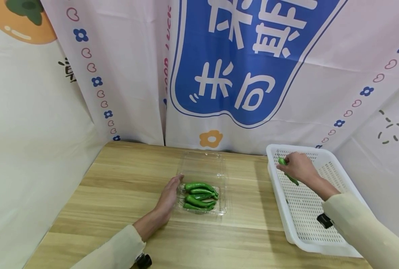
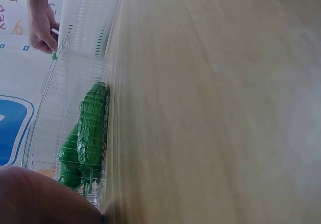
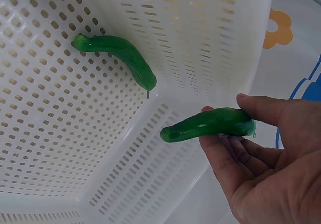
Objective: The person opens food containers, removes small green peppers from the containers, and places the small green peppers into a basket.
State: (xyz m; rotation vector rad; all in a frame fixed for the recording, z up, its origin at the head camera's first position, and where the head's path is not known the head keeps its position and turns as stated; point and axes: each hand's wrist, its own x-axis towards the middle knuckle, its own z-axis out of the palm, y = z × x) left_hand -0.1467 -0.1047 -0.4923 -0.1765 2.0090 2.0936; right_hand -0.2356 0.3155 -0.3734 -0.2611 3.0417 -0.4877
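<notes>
My right hand [image 1: 299,167] pinches a green pepper [image 3: 210,124] between thumb and fingers, above the white basket [image 1: 320,247]. The pepper lies nearly level across the fingertips in the right wrist view. Down in the basket, against its side wall, is another green pepper [image 3: 120,53]. My left hand [image 1: 166,198] rests along the left side of a clear plastic box [image 1: 223,204], its fingers fairly straight at the edge. Several green peppers [image 1: 199,201] lie side by side in that box, stems toward the left hand in the left wrist view.
The box's clear lid [image 1: 203,162] is folded back toward the wall side. Both containers stand on a wooden table [image 1: 112,201], the basket at the right edge. Printed cloth [image 1: 135,74] hangs close behind the table and along both sides.
</notes>
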